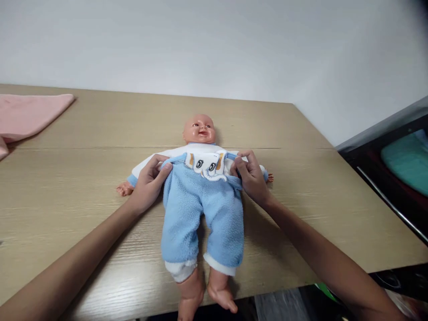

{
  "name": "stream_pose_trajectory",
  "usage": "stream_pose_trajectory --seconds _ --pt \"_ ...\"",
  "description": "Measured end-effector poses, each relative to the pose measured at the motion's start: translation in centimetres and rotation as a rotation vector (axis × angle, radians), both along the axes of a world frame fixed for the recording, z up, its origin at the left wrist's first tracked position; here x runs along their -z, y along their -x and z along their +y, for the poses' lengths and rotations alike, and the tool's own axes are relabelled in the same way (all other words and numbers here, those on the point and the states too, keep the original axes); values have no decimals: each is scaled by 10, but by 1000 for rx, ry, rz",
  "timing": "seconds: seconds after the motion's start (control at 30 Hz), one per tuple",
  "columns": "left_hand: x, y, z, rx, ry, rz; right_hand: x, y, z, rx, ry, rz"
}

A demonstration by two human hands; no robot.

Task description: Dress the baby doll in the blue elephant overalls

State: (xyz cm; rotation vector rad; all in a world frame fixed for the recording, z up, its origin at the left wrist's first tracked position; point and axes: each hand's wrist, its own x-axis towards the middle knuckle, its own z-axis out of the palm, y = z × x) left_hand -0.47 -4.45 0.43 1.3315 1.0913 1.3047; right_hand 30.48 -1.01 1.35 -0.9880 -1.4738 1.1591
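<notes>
Lying face up on a pale wood-grain tabletop, a bald plastic baby doll in a white top is placed with its feet at the near edge. Fluffy light-blue fleece overalls with white cuffs and a white elephant-face bib are worn over its legs. One side of their upper edge is pinched between thumb and fingers by the left hand; the opposite side is grasped by the right hand, though part of that hold is hidden behind its curled fingers.

If the fleece were tugged toward the near edge, the whole doll could be dragged along, since its torso is not pinned by either hand. By an uneven pull, the bib could be skewed or the slim blue straps twisted; by a hard outward one, their stitching could be strained. The doll's outspread white sleeves could be snagged if a strap were swept sideways. Little trouble is expected from the soft pink cloth, set well apart.
</notes>
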Motion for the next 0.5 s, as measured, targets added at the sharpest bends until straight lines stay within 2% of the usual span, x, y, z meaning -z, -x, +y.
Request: stream_pose_trajectory --seconds 0.1,0.17,0.27,0.37,0.43,0.5 --pt "-3 -3 5 -15 -33 27 6 1 11 -3 15 13" --pt "-4 0 5 -7 -82 71 7 -5 11 -46 -24 -64" --pt "-5 8 4 50 -190 129 3 -16 4 -166 -97 -203" --pt "-1 11 7 45 -274 128 -4 -20 2 -226 -99 -168" --pt "5 9 11 -31 -302 99 -7 -15 5 -157 -94 -89" --pt "14 7 15 -138 -317 49 -6 -7 9 -23 -95 -76"
